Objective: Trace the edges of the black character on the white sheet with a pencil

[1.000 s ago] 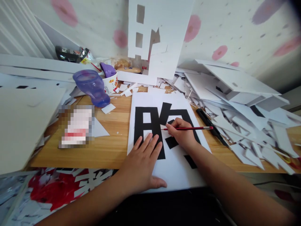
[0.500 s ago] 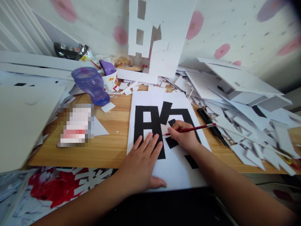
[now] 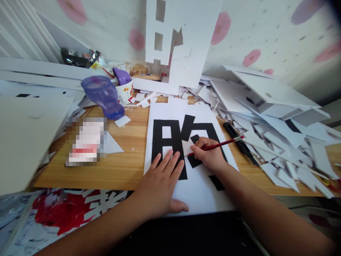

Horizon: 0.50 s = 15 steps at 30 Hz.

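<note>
My left hand (image 3: 165,177) lies flat, fingers spread, over the lower part of a black cut-out character (image 3: 156,137) and the white sheet (image 3: 202,204) beneath it. In my right hand (image 3: 209,151) is a dark red pencil (image 3: 223,143), pinched near its point and slanting up to the right. Its tip meets the white surface between the left and right parts of the character. My right hand and wrist cover some of the character's right side. A black utility knife (image 3: 239,142) lies just right of the sheet.
White paper offcuts (image 3: 277,142) are heaped at the right, with larger boards (image 3: 277,89) above them. Behind the sheet leans a white board with cut openings (image 3: 186,67). A purple translucent container (image 3: 102,96), a paper cup (image 3: 125,91) and a blurred-out object (image 3: 86,140) stand or lie left.
The pencil tip has shifted slightly down, and its back end has tilted up a little. My left hand stays in the same place.
</note>
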{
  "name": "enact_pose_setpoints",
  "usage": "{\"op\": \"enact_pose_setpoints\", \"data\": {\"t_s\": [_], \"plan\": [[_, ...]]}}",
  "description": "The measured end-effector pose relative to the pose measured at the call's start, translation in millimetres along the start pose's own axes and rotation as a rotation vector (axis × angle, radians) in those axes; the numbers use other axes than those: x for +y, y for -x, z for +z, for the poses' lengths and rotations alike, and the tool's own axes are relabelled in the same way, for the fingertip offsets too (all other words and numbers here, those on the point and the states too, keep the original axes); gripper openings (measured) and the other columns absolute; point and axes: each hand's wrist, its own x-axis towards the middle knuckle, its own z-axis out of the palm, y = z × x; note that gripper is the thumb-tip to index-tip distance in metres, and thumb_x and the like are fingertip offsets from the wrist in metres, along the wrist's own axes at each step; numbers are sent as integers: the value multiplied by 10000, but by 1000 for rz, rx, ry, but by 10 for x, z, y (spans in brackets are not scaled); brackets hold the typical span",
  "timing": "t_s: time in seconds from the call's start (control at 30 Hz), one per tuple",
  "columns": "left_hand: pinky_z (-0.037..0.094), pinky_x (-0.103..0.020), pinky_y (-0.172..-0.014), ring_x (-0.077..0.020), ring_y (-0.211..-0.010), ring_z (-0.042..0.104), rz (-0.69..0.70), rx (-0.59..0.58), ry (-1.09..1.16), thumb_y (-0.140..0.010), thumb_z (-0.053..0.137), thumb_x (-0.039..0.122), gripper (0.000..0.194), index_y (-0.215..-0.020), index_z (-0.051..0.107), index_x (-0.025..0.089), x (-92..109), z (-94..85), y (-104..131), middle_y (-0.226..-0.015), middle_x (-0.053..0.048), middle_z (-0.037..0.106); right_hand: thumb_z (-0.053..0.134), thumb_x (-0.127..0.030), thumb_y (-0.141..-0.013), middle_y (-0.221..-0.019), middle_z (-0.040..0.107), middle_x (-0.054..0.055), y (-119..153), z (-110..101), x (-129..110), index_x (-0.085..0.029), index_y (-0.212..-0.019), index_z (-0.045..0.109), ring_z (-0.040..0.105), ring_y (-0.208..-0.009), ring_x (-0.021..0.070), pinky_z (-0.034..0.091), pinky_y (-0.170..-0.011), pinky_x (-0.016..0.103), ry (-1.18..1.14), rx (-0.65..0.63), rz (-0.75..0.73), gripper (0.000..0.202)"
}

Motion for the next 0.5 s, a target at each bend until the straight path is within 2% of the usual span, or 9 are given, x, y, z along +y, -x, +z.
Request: {"op": "enact_pose_setpoints", "data": {"t_s": [0.23,0.37,0.5], "plan": [[90,-576,-1158,-364,-1458,48,-8,-18,-21,-616,626,773,1153,-1501,252,135,14,0,-4,-1576,-152,71,679,-283,-777,-465,562,-34,181,11,-112,-210,-556,461,477,-408,94,358,-417,227,-6,100,120,318],[89,-567,-1160,-360,-1459,56,-14,-4,-37,-613,631,764,1160,-1505,241,134,12,19,-6,-1575,-152,66,671,-291,-792,-504,584,-23,325,40,-84,-209,-556,475,508,-470,107,395,-473,241,46,130,72,317],[92,-564,-1158,-363,-1458,72,-7,21,-47,-608,626,769,1161,-1504,243,137,6,35,-7,-1576,-154,80,670,-326,-792,-530,599,-8,339,59,-39,-207,-562,490,509,-475,115,383,-466,251,133,126,70,315]]}}
